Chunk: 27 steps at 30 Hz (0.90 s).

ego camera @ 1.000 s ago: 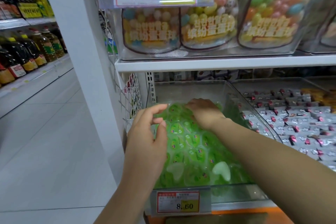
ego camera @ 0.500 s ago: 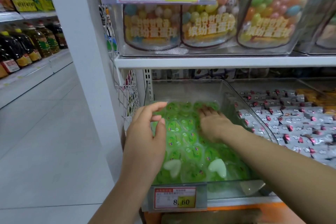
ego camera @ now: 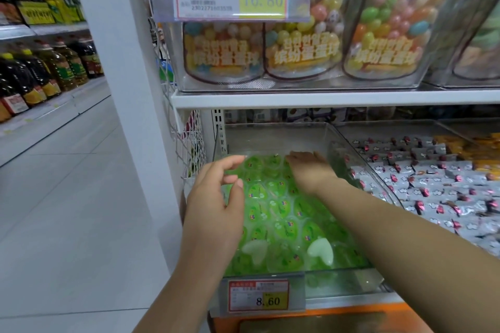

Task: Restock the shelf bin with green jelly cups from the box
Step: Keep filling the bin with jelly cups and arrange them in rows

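A clear plastic shelf bin [ego camera: 281, 140] on the lower shelf holds several heart-shaped green jelly cups [ego camera: 281, 213] in a flat layer; two near the front lie upside down, pale side up. My right hand [ego camera: 311, 170] reaches deep into the bin, fingers straight and flat on the cups at the back. At the bin's left edge my left hand [ego camera: 216, 197] hovers over the cups with fingers loosely spread, holding nothing. The box is out of sight.
A price tag reading 8.60 [ego camera: 266, 296] fronts the bin. To the right lies a bin of silver wrapped candies [ego camera: 433, 186]. Jars of coloured candy balls [ego camera: 305, 51] stand on the shelf above. An aisle floor [ego camera: 67, 197] and oil bottles [ego camera: 40, 73] lie left.
My right hand has straightened from a curled pose and slid toward the back of the bin, flattening on the cups. My left hand has barely moved.
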### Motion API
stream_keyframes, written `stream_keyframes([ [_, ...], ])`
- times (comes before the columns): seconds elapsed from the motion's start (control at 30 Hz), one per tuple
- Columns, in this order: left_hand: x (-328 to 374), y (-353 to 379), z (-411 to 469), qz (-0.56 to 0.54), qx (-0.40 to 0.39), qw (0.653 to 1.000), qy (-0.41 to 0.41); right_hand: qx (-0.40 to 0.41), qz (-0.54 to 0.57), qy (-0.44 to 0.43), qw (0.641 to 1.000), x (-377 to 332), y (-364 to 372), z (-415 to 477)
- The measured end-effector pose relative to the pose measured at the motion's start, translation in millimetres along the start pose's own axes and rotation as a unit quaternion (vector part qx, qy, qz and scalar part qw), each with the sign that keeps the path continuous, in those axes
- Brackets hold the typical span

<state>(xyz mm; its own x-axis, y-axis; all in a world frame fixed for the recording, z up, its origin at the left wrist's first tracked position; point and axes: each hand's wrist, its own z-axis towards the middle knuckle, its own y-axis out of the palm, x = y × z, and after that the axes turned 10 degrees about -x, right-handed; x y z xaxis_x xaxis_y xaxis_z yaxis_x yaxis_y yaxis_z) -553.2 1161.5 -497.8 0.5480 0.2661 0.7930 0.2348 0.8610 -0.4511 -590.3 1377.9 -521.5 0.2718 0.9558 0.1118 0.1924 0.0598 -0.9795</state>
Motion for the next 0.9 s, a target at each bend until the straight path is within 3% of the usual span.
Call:
stream_keyframes([
  [0.2, -2.6, -0.3, 0.2, 0.003, -0.004, 1.000, 0.008, 0.027, 0.011, -0.012, 0.999, 1.9, 6.9, -2.2],
  [0.37, -2.0, -0.8, 0.5, 0.004, -0.006, 1.000, 0.009, -0.002, 0.000, -0.086, 0.996, -15.7, 9.2, -1.6],
  [0.7, -3.2, -1.0, 0.1, 0.004, -0.001, 1.000, 0.012, -0.009, -0.017, -0.059, 0.998, -17.9, 14.0, -1.6],
  [0.8, -3.5, -0.5, 0.6, 0.004, 0.002, 1.000, 0.013, 0.014, -0.007, -0.092, 0.996, -22.5, 13.2, 1.4],
  [0.9, -2.0, -0.8, 0.7, 0.002, -0.003, 1.000, 0.007, -0.013, 0.009, -0.132, 0.991, -27.6, 12.5, 9.0],
])
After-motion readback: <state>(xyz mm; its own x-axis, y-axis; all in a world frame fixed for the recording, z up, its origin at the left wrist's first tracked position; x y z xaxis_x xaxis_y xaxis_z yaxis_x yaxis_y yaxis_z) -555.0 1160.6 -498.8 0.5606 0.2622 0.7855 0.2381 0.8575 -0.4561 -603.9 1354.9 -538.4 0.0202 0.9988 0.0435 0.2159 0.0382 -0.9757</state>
